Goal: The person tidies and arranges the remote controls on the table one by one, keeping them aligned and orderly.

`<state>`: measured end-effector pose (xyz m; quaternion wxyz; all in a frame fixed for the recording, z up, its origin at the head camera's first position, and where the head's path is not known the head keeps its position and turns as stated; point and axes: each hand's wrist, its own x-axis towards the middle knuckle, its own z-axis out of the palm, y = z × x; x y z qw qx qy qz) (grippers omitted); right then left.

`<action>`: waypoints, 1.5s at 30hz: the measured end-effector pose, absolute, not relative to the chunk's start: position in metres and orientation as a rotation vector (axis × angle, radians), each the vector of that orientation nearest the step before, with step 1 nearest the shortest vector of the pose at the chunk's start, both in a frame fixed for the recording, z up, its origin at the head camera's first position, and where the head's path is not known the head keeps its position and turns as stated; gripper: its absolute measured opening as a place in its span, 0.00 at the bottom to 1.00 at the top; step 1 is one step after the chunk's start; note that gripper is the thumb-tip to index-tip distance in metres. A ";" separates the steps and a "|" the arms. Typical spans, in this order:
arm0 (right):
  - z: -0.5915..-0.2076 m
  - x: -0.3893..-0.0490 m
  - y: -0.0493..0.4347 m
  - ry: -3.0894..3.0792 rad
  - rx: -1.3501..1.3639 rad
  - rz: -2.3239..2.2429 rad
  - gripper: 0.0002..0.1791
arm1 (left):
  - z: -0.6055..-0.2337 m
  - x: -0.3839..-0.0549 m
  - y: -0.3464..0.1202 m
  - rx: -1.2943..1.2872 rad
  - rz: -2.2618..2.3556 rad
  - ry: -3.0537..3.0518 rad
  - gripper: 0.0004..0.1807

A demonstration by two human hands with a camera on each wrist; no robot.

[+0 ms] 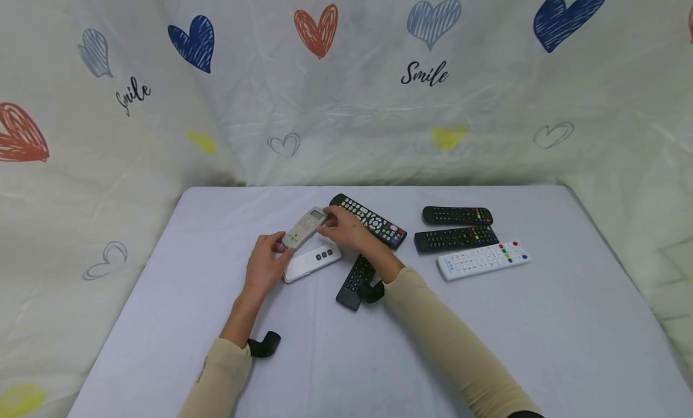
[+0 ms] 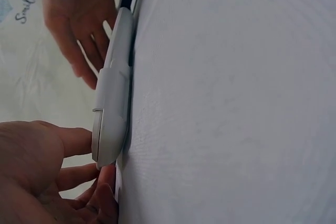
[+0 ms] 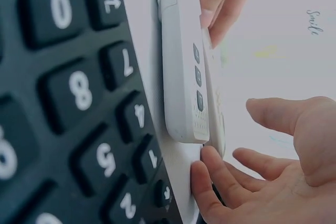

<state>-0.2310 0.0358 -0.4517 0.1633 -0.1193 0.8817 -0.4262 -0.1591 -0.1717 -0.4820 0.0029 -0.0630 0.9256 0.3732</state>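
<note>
A grey remote control (image 1: 304,228) with a small display lies slanted behind a white remote control (image 1: 313,263) that has three dark buttons. My left hand (image 1: 265,266) holds the grey remote's lower left end between thumb and fingers. In the left wrist view, the white remote (image 2: 114,87) hides most of the grey one. My right hand (image 1: 345,228) is at the upper right end of the grey remote. The right wrist view shows this right hand (image 3: 273,166) with its thumb spread away and fingertips beside the grey remote's edge (image 3: 215,103); contact is unclear.
Beneath and beside my right forearm lie a large-buttoned black remote (image 1: 373,221) and another black remote (image 1: 354,282). Farther right, two black remotes (image 1: 457,215) (image 1: 456,239) and a white remote (image 1: 483,261) lie in a group on the white table (image 1: 541,322). A printed cloth (image 1: 368,105) hangs behind.
</note>
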 end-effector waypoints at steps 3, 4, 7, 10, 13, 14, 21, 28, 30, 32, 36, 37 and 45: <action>-0.453 -0.231 0.035 2.519 -0.349 -1.211 0.32 | -0.482 -0.159 -0.173 -0.195 1.166 2.895 0.31; -0.453 -0.230 0.035 2.516 -0.351 -1.215 0.32 | -0.482 -0.159 -0.173 -0.199 1.164 2.890 0.31; -0.453 -0.230 0.034 2.513 -0.357 -1.222 0.31 | -0.481 -0.160 -0.173 -0.203 1.162 2.878 0.31; -0.453 -0.230 0.034 2.513 -0.362 -1.232 0.31 | -0.480 -0.161 -0.172 -0.209 1.164 2.868 0.31; -0.453 -0.231 0.034 2.516 -0.369 -1.240 0.31 | -0.479 -0.162 -0.171 -0.221 1.161 2.857 0.31; -0.453 -0.231 0.035 2.518 -0.375 -1.241 0.31 | -0.478 -0.162 -0.170 -0.223 1.158 2.854 0.31; -0.452 -0.231 0.035 2.504 -0.404 -1.286 0.31 | -0.475 -0.163 -0.171 -0.179 1.172 2.868 0.29; -0.454 -0.232 0.033 2.484 -0.395 -1.350 0.32 | -0.473 -0.160 -0.173 -0.157 1.229 2.850 0.29; -0.453 -0.232 0.032 2.475 -0.393 -1.363 0.33 | -0.470 -0.158 -0.174 -0.170 1.247 2.840 0.29; -0.451 -0.231 0.031 2.464 -0.394 -1.376 0.33 | -0.469 -0.156 -0.175 -0.176 1.256 2.848 0.28; -0.450 -0.230 0.028 2.446 -0.402 -1.410 0.33 | -0.468 -0.150 -0.176 -0.189 1.267 2.875 0.28; -0.450 -0.229 0.028 2.438 -0.405 -1.423 0.33 | -0.468 -0.149 -0.176 -0.190 1.268 2.885 0.28; -0.447 -0.222 0.021 2.396 -0.410 -1.493 0.32 | -0.467 -0.135 -0.177 -0.216 1.342 2.922 0.28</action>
